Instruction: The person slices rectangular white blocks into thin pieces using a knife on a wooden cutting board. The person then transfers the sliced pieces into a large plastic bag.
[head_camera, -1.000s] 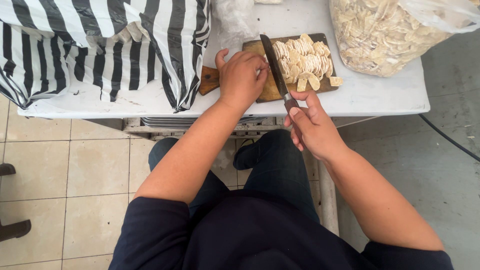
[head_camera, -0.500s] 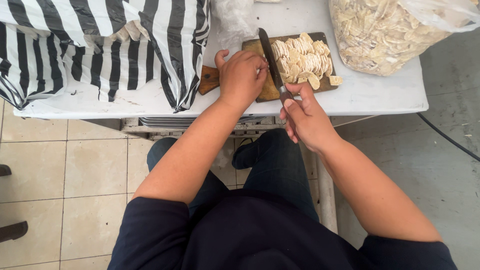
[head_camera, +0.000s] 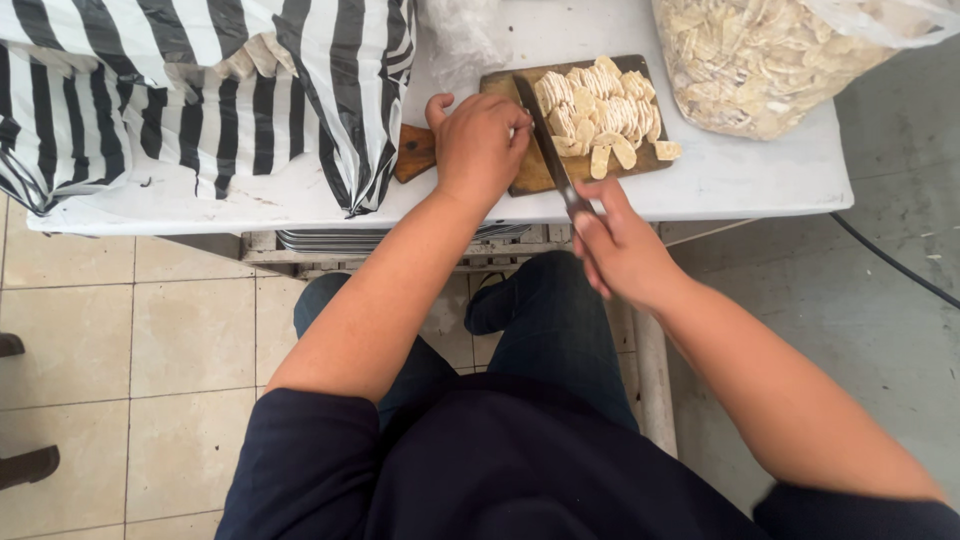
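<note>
Since the earlier frames, the knife (head_camera: 545, 150) had been slid slightly toward 12 o'clock across the wooden cutting board (head_camera: 530, 172). Its handle was gripped by the right hand (head_camera: 622, 245). The left hand (head_camera: 480, 145) was curled closed at the board's 9 o'clock edge; pale slices (head_camera: 600, 115) were heaped at 3 o'clock on the white tabletop (head_camera: 740, 175).

right hand (head_camera: 622, 250) grips knife (head_camera: 545, 140); left hand (head_camera: 480, 145) on cutting board (head_camera: 530, 170); pale slices (head_camera: 600, 115) piled
</note>
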